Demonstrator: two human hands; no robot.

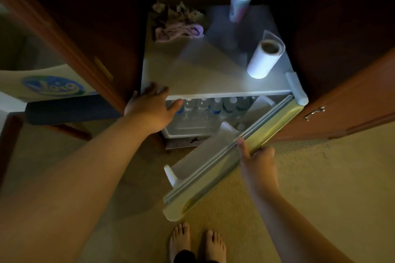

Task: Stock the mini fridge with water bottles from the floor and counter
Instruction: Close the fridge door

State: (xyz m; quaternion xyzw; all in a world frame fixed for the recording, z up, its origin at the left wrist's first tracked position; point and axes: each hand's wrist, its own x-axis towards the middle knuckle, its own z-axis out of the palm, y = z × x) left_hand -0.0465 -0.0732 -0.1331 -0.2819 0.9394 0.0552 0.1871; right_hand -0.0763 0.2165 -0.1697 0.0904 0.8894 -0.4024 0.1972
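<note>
A white mini fridge [192, 74] stands inside a wooden cabinet, its door [213, 175] swung partly open toward me. Several water bottles [215, 105] stand in a row on the shelf just inside. My left hand [149, 107] reaches to the fridge's front left corner, fingers straight, with the fingertips by the top edge and the thumb in front of the leftmost bottle; it holds nothing. My right hand [255, 161] grips the top edge of the door near its middle, thumb on the inner seal and fingers curled over the outer face.
On the fridge top stand a paper towel roll [264, 58], a stack of cups [239, 5] and a crumpled cloth [179, 28]. A wooden cabinet door [350, 104] stands open at right. A chair [64, 109] sits at left. My bare feet [196, 241] are on the carpet.
</note>
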